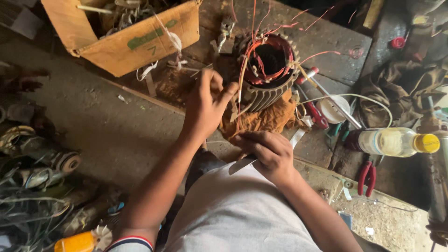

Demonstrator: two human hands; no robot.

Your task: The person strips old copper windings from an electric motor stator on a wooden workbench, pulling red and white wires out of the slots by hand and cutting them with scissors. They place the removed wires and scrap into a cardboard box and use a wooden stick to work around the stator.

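Gripping a flat metal blade (242,164), the right hand (269,154) has its grip clamped on it just before the orange cloth (261,119). Beyond, the left hand (205,105) pinches copper wires (240,84) trailing from the ribbed motor stator (268,65) on the tabletop (326,42). Farther left sits a cardboard box (135,39).
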